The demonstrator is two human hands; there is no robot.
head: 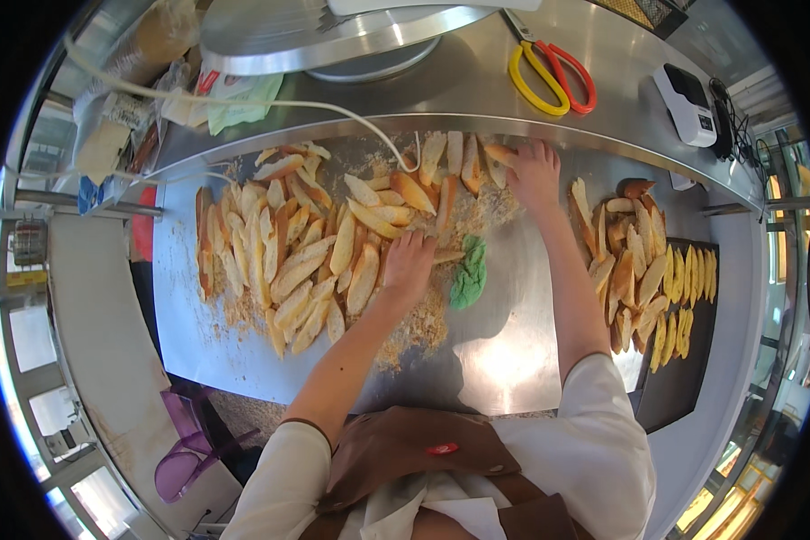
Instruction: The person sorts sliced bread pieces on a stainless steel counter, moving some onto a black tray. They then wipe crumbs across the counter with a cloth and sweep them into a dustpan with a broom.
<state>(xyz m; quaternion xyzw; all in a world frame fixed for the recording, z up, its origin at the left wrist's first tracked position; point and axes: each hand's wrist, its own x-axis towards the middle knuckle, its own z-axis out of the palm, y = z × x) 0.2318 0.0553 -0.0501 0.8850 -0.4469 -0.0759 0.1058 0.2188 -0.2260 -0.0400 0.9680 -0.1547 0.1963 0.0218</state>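
Note:
A heap of long, crusty bread slices (300,263) covers the left and middle of the steel table (391,388), with crumbs (422,331) around it. My left hand (408,266) is at the heap's right side, fingertips down among the slices; whether it grips one is hidden. Under the shelf edge, my right hand (534,177) has its thumb and fingers on a bread slice (501,155), beside several others at the back. A crumpled green cloth (469,273) lies right of my left hand. A smaller pile of bread slices (631,260) stands beyond my right forearm.
A dark baking tray (682,395) at right bears rows of yellowish slices (692,273). Above the table, a steel shelf (459,94) carries yellow-and-red-handled scissors (547,74), a large metal pan (297,40), and a white device (685,104). A white cable (310,104) hangs over its edge.

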